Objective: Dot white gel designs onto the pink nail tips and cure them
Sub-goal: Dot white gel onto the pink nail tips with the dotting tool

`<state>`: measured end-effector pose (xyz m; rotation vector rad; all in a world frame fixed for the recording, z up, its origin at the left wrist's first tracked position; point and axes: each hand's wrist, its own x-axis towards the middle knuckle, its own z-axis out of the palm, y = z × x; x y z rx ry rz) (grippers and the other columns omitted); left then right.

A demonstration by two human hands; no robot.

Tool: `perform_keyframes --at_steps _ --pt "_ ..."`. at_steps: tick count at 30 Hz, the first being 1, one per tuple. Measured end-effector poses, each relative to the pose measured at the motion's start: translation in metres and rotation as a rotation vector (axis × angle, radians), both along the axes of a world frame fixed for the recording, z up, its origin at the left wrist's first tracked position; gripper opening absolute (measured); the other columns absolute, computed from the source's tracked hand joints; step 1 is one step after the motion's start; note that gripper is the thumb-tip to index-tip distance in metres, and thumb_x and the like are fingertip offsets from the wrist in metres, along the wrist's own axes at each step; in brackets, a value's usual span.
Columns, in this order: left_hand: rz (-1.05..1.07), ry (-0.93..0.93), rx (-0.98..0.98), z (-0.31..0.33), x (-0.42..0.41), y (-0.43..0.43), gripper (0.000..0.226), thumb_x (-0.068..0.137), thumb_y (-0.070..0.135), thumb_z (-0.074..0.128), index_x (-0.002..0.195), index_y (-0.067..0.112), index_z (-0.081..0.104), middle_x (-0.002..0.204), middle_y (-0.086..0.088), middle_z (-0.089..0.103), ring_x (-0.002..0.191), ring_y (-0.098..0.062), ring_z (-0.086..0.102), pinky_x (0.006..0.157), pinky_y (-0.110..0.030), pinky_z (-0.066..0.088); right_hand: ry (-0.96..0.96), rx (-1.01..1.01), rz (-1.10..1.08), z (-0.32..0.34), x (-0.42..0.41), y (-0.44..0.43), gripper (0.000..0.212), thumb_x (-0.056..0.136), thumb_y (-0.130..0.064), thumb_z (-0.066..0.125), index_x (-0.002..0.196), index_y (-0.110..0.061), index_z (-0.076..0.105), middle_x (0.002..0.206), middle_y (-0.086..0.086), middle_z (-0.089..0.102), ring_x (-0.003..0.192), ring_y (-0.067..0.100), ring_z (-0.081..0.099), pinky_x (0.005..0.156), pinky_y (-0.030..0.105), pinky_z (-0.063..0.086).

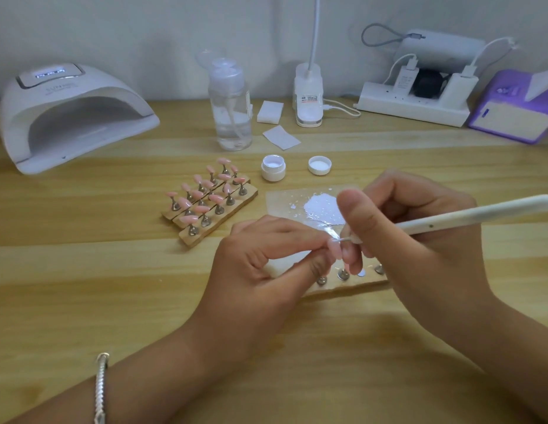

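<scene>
My left hand [260, 264] pinches a pink nail tip [335, 247] on its stand, above a wooden holder strip [343, 287] with metal pegs. My right hand [419, 240] grips a white dotting pen [468, 214] like a pencil; its thin metal point touches the held tip. Behind the hands lies a clear palette sheet [285, 200] with a smear of white gel [323, 208]. An open white gel jar [273, 168] and its lid [320, 165] stand beyond it. Several pink tips on wooden strips [210, 198] sit to the left.
A white curing lamp [71, 114] stands at the back left, its mouth facing me. A clear pump bottle [230, 108], white wipes [280, 137], a lamp base [309, 96], a power strip with chargers [413, 102] and a purple box [517, 111] line the back.
</scene>
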<state>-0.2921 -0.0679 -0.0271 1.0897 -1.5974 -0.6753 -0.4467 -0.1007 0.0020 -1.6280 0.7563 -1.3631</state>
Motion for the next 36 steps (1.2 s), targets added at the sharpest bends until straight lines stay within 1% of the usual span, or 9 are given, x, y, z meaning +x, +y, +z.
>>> perform_keyframes --at_steps 3,13,15,19,24,28,30,33,36 --pt "0.010 -0.007 0.006 -0.001 0.000 0.000 0.007 0.085 0.022 0.073 0.086 0.022 0.080 0.086 0.013 0.075 0.091 -0.016 0.070 0.085 -0.059 0.047 -0.011 0.009 0.003 -0.002 0.001 0.000 0.036 0.096 -0.022 0.062 0.063 -0.011 0.054 0.050 0.001 0.059 0.039 0.020 0.055 0.044 0.018 0.044" --pt "0.022 -0.068 -0.034 -0.001 0.000 0.000 0.008 0.086 0.023 0.072 0.086 0.025 0.080 0.086 0.017 0.074 0.090 -0.013 0.068 0.085 -0.056 0.046 -0.033 0.029 0.019 -0.004 0.002 -0.002 0.034 0.092 -0.020 0.059 0.064 -0.003 0.051 0.050 0.011 0.058 0.038 0.020 0.054 0.044 0.022 0.045" --pt "0.024 -0.055 -0.038 -0.001 0.000 0.000 0.008 0.086 0.022 0.072 0.086 0.023 0.080 0.085 0.016 0.074 0.088 -0.014 0.068 0.082 -0.056 0.047 -0.046 0.035 0.026 -0.005 0.001 -0.001 0.034 0.093 -0.020 0.059 0.064 -0.003 0.051 0.050 0.011 0.057 0.039 0.021 0.054 0.043 0.026 0.047" --pt "0.027 -0.038 -0.008 -0.002 0.000 0.000 0.007 0.085 0.023 0.073 0.086 0.023 0.080 0.085 0.015 0.074 0.091 -0.016 0.068 0.082 -0.058 0.047 -0.059 0.044 0.026 -0.003 0.001 -0.001 0.036 0.094 -0.022 0.061 0.063 -0.008 0.051 0.049 0.006 0.057 0.039 0.025 0.054 0.042 0.024 0.046" --pt "0.051 -0.052 -0.026 -0.003 -0.001 0.001 0.006 0.084 0.021 0.074 0.084 0.025 0.078 0.085 0.019 0.074 0.089 -0.008 0.069 0.087 -0.057 0.045 -0.057 0.002 -0.080 0.004 -0.001 -0.003 0.031 0.085 -0.038 0.071 0.061 -0.023 0.058 0.048 -0.009 0.056 0.039 0.024 0.053 0.042 0.021 0.041" --pt "0.031 -0.069 -0.046 -0.002 -0.001 0.001 0.006 0.087 0.026 0.072 0.092 0.029 0.072 0.089 0.020 0.073 0.091 -0.007 0.069 0.088 -0.057 0.046 -0.065 -0.082 -0.168 0.006 -0.004 -0.003 0.025 0.080 -0.028 0.077 0.066 -0.017 0.060 0.056 0.001 0.063 0.043 0.021 0.057 0.045 0.024 0.044" --pt "0.014 -0.067 -0.056 -0.001 -0.001 0.001 0.009 0.088 0.029 0.068 0.097 0.030 0.071 0.089 0.020 0.073 0.092 -0.009 0.069 0.087 -0.058 0.046 -0.054 -0.090 -0.158 0.004 -0.003 -0.002 0.026 0.080 -0.026 0.077 0.064 -0.017 0.059 0.056 0.002 0.062 0.041 0.022 0.054 0.043 0.025 0.042" --pt "-0.002 -0.069 -0.065 -0.001 0.000 0.001 0.009 0.089 0.029 0.067 0.097 0.030 0.071 0.089 0.019 0.073 0.093 -0.010 0.068 0.087 -0.058 0.046 -0.043 -0.050 -0.120 0.001 -0.002 0.000 0.031 0.085 -0.027 0.071 0.061 -0.021 0.053 0.050 -0.002 0.053 0.039 0.021 0.047 0.041 0.023 0.037" --pt "-0.005 -0.068 -0.046 -0.001 0.000 0.001 0.009 0.088 0.030 0.068 0.096 0.030 0.073 0.090 0.019 0.072 0.093 -0.012 0.068 0.086 -0.057 0.046 -0.031 -0.029 -0.090 -0.002 -0.001 0.001 0.035 0.091 -0.025 0.064 0.060 -0.018 0.049 0.047 -0.004 0.050 0.035 0.020 0.049 0.042 0.019 0.038"
